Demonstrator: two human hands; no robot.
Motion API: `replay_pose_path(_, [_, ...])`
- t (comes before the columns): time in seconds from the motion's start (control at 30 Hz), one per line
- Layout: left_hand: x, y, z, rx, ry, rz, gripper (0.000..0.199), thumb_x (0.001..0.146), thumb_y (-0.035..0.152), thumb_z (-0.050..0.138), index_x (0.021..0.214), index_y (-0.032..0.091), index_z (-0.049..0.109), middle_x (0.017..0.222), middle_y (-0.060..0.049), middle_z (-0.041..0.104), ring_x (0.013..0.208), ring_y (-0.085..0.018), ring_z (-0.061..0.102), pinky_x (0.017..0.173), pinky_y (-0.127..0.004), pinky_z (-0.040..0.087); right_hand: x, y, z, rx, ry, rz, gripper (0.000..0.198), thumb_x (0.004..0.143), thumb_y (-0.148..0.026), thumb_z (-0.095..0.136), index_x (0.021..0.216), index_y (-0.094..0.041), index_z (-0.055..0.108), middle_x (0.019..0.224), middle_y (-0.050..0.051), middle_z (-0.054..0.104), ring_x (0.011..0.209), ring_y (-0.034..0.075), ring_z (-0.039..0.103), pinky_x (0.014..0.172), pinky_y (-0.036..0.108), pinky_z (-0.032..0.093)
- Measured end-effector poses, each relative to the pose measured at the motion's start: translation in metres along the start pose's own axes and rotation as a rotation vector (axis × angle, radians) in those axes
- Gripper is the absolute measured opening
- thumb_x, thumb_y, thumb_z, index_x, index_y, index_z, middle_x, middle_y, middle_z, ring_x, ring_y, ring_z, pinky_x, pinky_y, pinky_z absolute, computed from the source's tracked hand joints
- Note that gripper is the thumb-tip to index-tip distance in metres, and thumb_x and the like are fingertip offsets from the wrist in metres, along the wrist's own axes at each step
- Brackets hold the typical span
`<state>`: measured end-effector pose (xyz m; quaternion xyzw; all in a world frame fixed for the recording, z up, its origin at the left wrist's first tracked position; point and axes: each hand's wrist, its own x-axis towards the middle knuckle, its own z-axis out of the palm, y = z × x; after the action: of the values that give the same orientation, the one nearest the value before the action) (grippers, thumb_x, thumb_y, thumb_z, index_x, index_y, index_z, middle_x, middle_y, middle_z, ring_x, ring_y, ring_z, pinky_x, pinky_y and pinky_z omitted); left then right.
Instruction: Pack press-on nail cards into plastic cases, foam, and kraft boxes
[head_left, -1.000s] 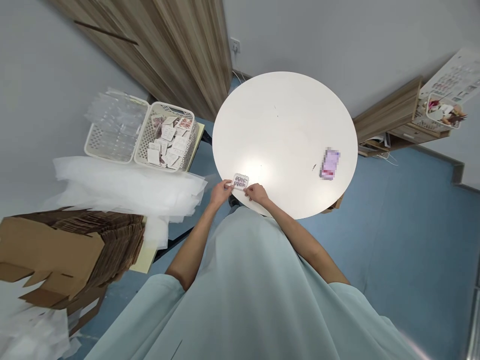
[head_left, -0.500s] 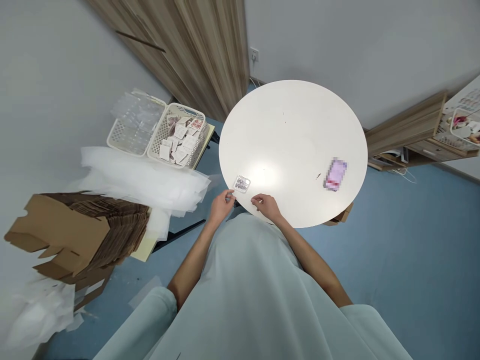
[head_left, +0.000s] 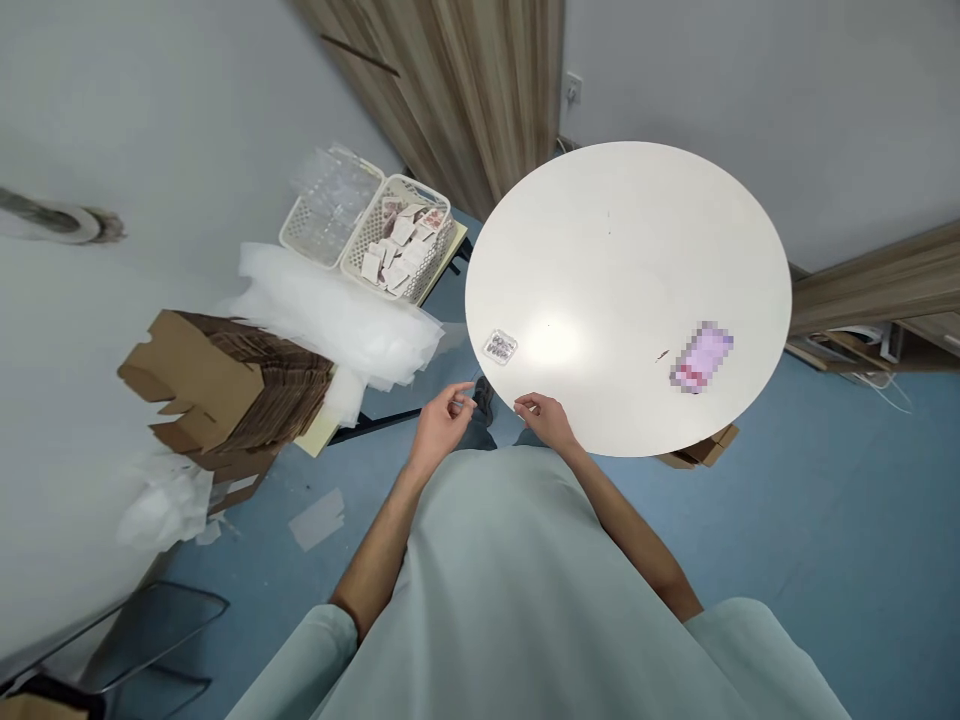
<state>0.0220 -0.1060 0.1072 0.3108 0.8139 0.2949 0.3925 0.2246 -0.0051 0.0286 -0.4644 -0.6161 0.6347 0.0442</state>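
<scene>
Beyond the table's near left edge my left hand hangs in the air, fingers loosely curled and a gap showing between thumb and forefinger. It holds nothing visible. My right hand is at the near rim of the round white table, half-curled with its fingertips slightly apart and nothing visible in them. A small clear plastic case with several small dark pieces inside lies near the left rim, just past my left hand. Neither hand touches the case.
A purple, pixelated flat object lies at the table's right. Left are a white basket of small cards, a basket of clear plastic, white foam sheets and stacked cardboard boxes. A metal-framed chair stands lower left.
The view has shifted, with table and baskets displaced. Both hands are now farther from the small case, and my left hand has come away from its edge.
</scene>
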Motion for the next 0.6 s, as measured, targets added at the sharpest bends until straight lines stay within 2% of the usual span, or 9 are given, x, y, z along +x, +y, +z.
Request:
replay_pose_path(0.17, [-0.016,-0.025,-0.025,-0.042,0.054,-0.005,0.045,0.084,0.038,0.060,0.124,0.019,0.073,0.086,-0.001,0.069,0.073,-0.017,0.064,0.077,-0.032,0.054,-0.006,-0.012,0.020,0.026,0.013,-0.012,0.017,0.096,-0.038,0.064,0.101,-0.026,0.075,0.097,0.000,0.080,0.067,0.016,0.069,0.074,0.032,0.055])
replay_pose_path(0.33, [-0.013,-0.052,-0.061,-0.040,0.019,0.053,0.044,0.084,0.035,0.058,0.123,0.020,0.073,0.075,0.002,0.062,0.072,-0.018,0.063,0.077,-0.031,0.053,-0.018,-0.038,0.053,0.039,0.070,-0.047,0.021,0.096,-0.042,0.064,0.104,-0.026,0.076,0.096,0.000,0.079,0.069,0.016,0.070,0.072,0.031,0.054])
replay_pose_path(0.47, [-0.012,-0.080,-0.108,-0.068,-0.009,0.072,0.047,0.085,0.037,0.058,0.126,0.021,0.073,0.071,0.002,0.060,0.071,-0.019,0.062,0.077,-0.032,0.055,-0.025,-0.060,0.092,0.021,0.125,-0.079,0.025,0.096,-0.045,0.065,0.105,-0.025,0.076,0.093,0.000,0.079,0.070,0.017,0.070,0.074,0.032,0.054])
replay_pose_path(0.6, [-0.017,-0.121,-0.168,-0.170,0.046,0.077,0.049,0.084,0.040,0.060,0.127,0.020,0.072,0.071,0.003,0.057,0.070,-0.018,0.061,0.077,-0.032,0.056,-0.029,-0.082,0.140,0.006,0.152,-0.121,0.030,0.095,-0.049,0.066,0.106,-0.024,0.077,0.096,0.002,0.078,0.070,0.017,0.070,0.073,0.032,0.054])
